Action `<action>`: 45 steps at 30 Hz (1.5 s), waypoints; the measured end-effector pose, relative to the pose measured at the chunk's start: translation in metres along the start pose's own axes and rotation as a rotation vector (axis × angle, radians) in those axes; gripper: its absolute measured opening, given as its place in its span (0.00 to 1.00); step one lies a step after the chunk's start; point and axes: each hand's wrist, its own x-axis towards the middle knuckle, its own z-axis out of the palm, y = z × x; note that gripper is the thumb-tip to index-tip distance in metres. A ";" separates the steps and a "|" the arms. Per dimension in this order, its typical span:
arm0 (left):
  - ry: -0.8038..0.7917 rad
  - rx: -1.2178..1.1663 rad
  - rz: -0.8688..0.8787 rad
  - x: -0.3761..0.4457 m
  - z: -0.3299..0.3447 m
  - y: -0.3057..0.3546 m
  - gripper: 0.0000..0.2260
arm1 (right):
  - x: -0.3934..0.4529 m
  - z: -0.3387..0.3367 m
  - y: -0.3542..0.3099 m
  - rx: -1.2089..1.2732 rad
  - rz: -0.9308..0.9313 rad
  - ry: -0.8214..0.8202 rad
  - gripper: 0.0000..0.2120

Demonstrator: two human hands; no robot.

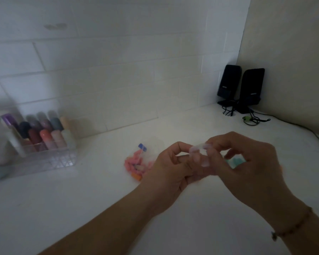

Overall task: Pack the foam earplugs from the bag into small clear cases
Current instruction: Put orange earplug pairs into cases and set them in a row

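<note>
A small clear case (198, 149) is held up over the white counter between both hands. My left hand (170, 170) pinches its lower left side with curled fingers, and my right hand (247, 162) grips its upper right edge. Behind my left hand lies a clear bag of pink foam earplugs (134, 163) with a blue tab and an orange piece at its near end. Something teal (235, 161) shows between the fingers of my right hand; the blur hides what it is.
A clear acrylic organiser (44, 155) with several coloured tubes stands at the left by the tiled wall. Two black speakers (241, 87) with trailing cables sit in the back right corner. The white counter (99, 199) stretches in front.
</note>
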 end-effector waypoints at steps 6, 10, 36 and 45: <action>-0.317 0.235 -0.161 -0.011 0.005 -0.001 0.13 | 0.002 -0.009 0.001 0.239 0.135 -0.133 0.06; -0.290 0.353 -0.240 -0.014 -0.002 0.015 0.13 | 0.006 -0.010 0.008 0.313 0.125 -0.223 0.07; 0.093 1.413 -0.436 -0.021 -0.122 0.092 0.38 | -0.018 0.014 -0.003 0.045 0.189 -0.643 0.08; 0.011 1.566 -0.379 -0.014 -0.125 0.084 0.45 | -0.009 0.039 0.013 -0.224 0.115 -0.391 0.05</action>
